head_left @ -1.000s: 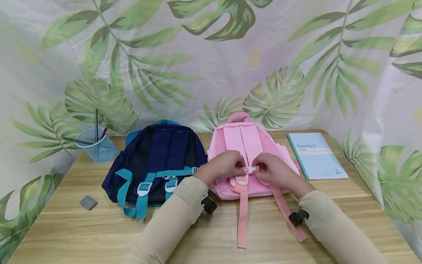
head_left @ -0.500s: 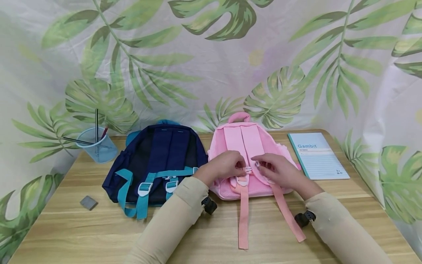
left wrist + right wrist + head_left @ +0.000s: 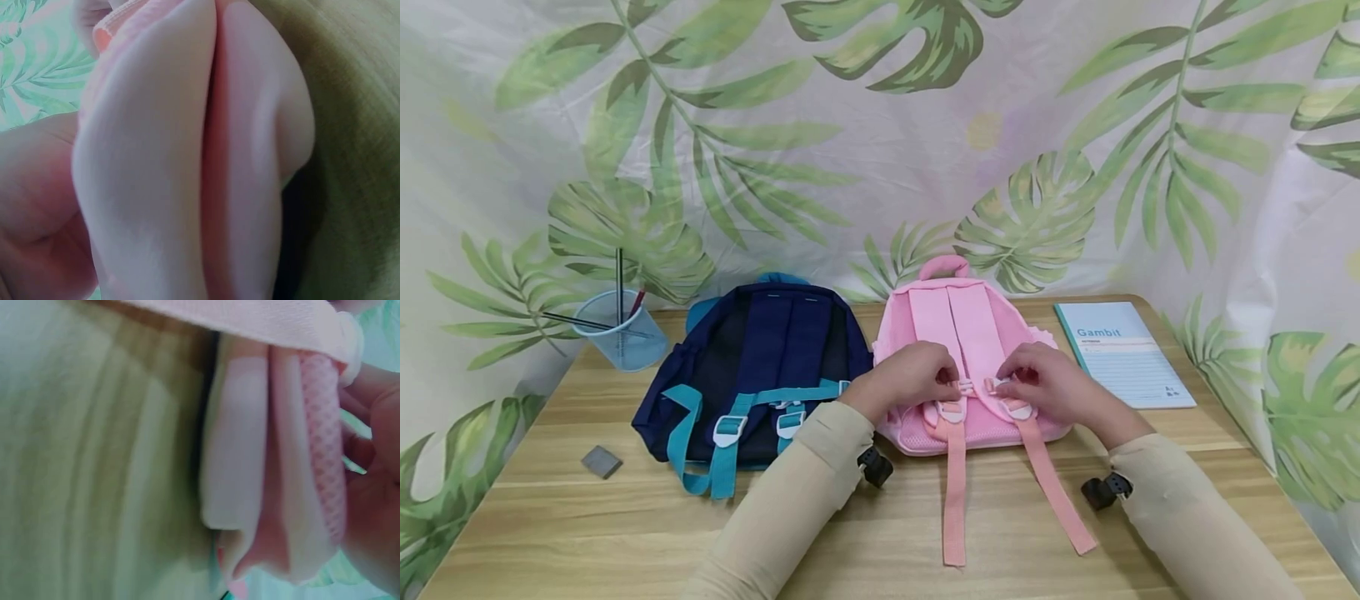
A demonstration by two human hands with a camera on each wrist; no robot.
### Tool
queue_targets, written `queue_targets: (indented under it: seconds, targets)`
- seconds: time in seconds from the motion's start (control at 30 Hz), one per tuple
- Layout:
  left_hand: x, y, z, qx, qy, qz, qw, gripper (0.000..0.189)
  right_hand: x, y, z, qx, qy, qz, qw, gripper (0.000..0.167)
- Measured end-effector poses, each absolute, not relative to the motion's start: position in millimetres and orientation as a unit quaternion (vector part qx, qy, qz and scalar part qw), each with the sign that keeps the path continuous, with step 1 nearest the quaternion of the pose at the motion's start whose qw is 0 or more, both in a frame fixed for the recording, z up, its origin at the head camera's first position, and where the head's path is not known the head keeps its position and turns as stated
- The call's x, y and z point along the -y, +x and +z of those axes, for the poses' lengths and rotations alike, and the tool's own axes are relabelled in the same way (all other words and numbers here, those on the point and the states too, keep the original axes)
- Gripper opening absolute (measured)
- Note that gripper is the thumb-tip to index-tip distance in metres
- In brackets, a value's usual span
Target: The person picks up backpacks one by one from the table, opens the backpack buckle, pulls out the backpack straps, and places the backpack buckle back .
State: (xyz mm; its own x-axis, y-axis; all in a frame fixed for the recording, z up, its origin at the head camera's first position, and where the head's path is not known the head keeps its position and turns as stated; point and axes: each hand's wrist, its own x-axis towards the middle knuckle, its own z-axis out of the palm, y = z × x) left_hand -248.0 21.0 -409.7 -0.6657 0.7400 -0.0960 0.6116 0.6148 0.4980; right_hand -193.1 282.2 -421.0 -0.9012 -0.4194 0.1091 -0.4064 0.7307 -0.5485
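A pink backpack (image 3: pixel 973 317) lies back side up on the wooden table, its shoulder straps facing the head camera. Over its lower back, a white side-release buckle is in two separate halves. My left hand (image 3: pixel 913 375) pinches the pronged half (image 3: pixel 966 387); a small gap to the right, my right hand (image 3: pixel 1051 385) pinches the other half (image 3: pixel 998 384) between thumb and fingers. Two salmon strap tails (image 3: pixel 953 500) hang toward the front from white adjusters. Both wrist views show mostly the bag's pink lower edge (image 3: pixel 325 450), and the buckle is hidden in the left one.
Left of the pink bag lies a navy backpack (image 3: pixel 782 333) with teal straps. A blue mesh pen cup (image 3: pixel 638 343) holds several pencils at the far left, with a grey eraser (image 3: pixel 601 461) in front. A notebook (image 3: pixel 1123 358) lies at the right. Behind hangs a leaf-print curtain (image 3: pixel 910 167).
The buckle, joined a second ago, has come apart. My right hand has moved right with its half, uncovering the right strap adjuster; the left hand has stayed in place.
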Motion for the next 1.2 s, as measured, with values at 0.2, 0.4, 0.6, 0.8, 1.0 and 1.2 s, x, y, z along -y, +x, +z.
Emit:
queue_targets:
  seconds: [0.2, 0.4, 0.6, 0.8, 1.0, 1.2]
  targets:
    - [-20, -248, -410, -0.886, 0.392, 0.207, 0.134, 0.016, -279, -194, -414, -0.936, -0.224, -0.268, 0.036, 0.012]
    - [-18, -247, -410, -0.889, 0.404, 0.181, 0.112, 0.017, -272, -192, -412, -0.931, -0.241, -0.275, -0.005, 0.013]
    - [-14, -246, -404, -0.886, 0.418, 0.175, 0.095, 0.019, -265, -191, -414, -0.927, -0.252, -0.277, -0.012, 0.016]
    - [-11, -246, -394, -0.881, 0.427, 0.183, 0.09, 0.022, -258, -194, -418, -0.925, -0.253, -0.282, -0.006, 0.022]
    - [-8, -249, -389, -0.875, 0.433, 0.197, 0.09, 0.022, -248, -197, -421, -0.931, -0.252, -0.266, -0.001, 0.023]
    - [-8, -250, -386, -0.874, 0.434, 0.199, 0.092, 0.021, -245, -197, -421, -0.933, -0.239, -0.268, 0.013, 0.011]
